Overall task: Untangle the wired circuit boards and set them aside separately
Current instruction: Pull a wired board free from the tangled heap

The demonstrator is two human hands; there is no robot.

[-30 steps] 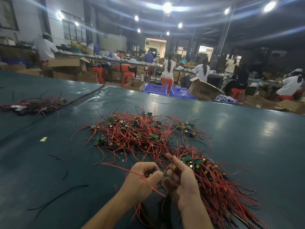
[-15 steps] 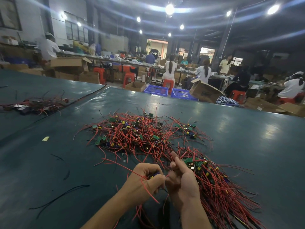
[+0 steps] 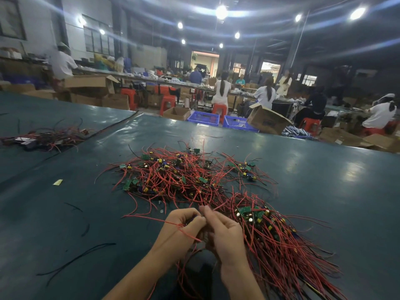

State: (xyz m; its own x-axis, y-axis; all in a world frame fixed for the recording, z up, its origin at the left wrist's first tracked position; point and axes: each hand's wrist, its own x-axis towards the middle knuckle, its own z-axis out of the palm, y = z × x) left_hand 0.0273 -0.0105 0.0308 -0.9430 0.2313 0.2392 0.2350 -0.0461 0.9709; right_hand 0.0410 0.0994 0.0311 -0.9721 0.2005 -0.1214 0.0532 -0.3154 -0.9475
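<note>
A tangled heap of small green circuit boards with red wires (image 3: pixel 179 176) lies in the middle of the dark green table (image 3: pixel 324 191). To its right, beside my hands, a sorted bundle of boards (image 3: pixel 270 232) lies with its wires combed toward me. My left hand (image 3: pixel 184 228) and my right hand (image 3: pixel 223 232) touch at the fingertips near the table's front. Both pinch one wired board, mostly hidden between the fingers. A red wire (image 3: pixel 151 218) runs from my left hand out to the left.
A second pile of dark and red wires (image 3: pixel 43 137) lies at the far left. Loose black wire pieces (image 3: pixel 75 258) and a yellow scrap (image 3: pixel 58 182) lie on the left. Beyond the far edge are cardboard boxes (image 3: pixel 268 122), blue crates (image 3: pixel 203 118) and seated people.
My hands have drawn closer together and lifted slightly. The red wire from my left hand now trails further to the left.
</note>
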